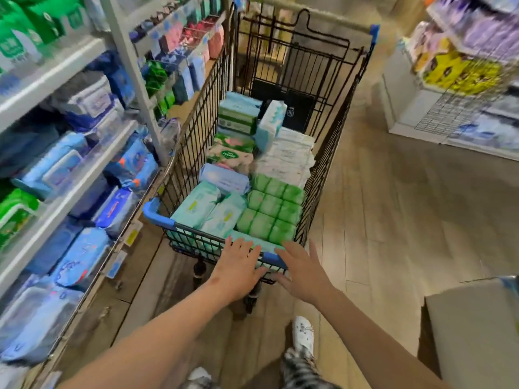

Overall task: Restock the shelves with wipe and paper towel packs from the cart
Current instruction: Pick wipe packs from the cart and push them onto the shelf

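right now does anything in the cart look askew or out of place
Mildly: a pale blue pack stands on end, leaning, while most others in the cart lie flat. Nothing looks spilled or damaged.

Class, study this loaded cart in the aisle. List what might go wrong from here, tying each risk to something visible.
1. The left hand and right hand lie open at the near rim of the cart, fingers not curled round it, so it may roll off or veer.
2. The cart stands close to the shelves; a push might scrape them.
3. A cardboard box sits on the floor at the person's right; a sidestep could trip.
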